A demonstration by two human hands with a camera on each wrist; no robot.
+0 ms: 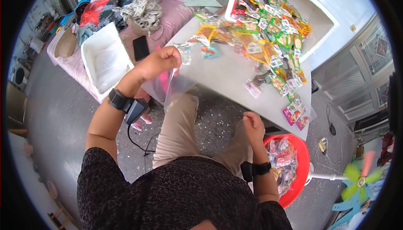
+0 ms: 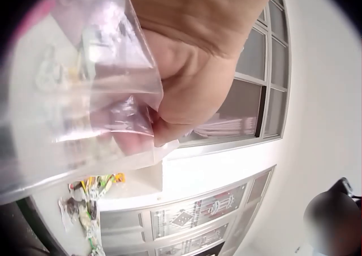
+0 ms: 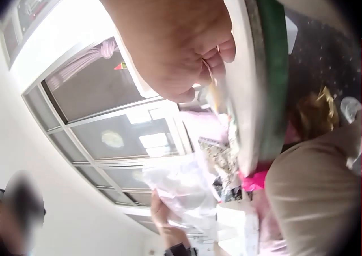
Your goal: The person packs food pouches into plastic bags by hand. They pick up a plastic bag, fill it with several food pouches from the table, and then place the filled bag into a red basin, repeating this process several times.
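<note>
My left hand is raised over the table's near left corner. It grips the edge of a clear plastic bag, which hangs down from the fingers; in the right wrist view the bag spreads beside that hand. My right hand is off the table's front edge, close to the red basket, with its fingers curled in. Nothing shows in its grasp in the head view. Small snack packets in many colours spill across the table from a white foam box lying at its far end.
The red basket full of wrapped packets stands on the floor at my right, next to a small fan. At left, a white foam box and a black phone lie on a pink-covered bed.
</note>
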